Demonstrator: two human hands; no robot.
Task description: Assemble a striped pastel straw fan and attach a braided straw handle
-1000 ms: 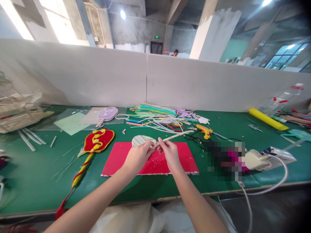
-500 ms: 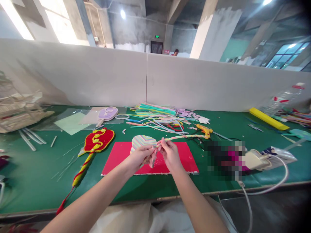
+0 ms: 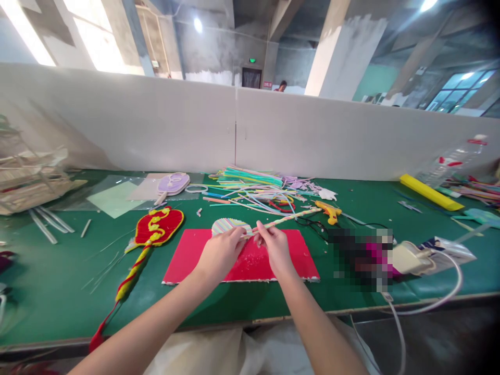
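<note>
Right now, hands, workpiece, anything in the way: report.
Left hand holding striped piece. Right hand pinching twisted strip, over red board. Yellow glue gun at strip's far end; contact unclear.

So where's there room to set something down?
Bare green table shows between the glue gun and yellow bar, and left of the red fan's twisted handle, towards the front edge. Crowded: loose strips beyond the striped piece.
</note>
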